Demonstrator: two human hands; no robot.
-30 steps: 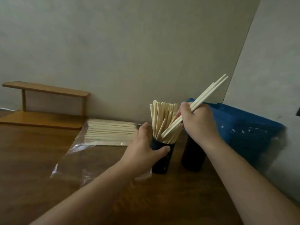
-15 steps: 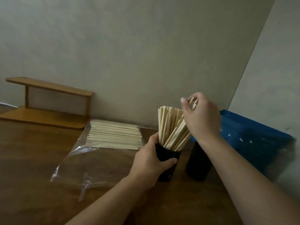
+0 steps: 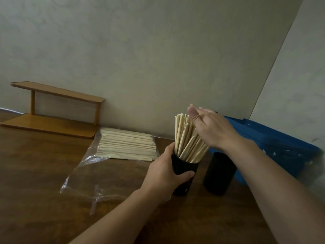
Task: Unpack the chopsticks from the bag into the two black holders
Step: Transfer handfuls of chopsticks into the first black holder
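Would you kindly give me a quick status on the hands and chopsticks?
Left hand grips the full holder. Right hand open, against the standing chopsticks. More chopsticks in the bag; second holder unobstructed.

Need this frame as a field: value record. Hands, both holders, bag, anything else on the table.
left hand: grips the left holder
right hand: open, fingers straight, against the chopstick tops
left holder: packed with chopsticks
right holder: upright, contents not visible
bag: clear plastic, flat, a stack of chopsticks inside
other: wooden shelf, blue basket
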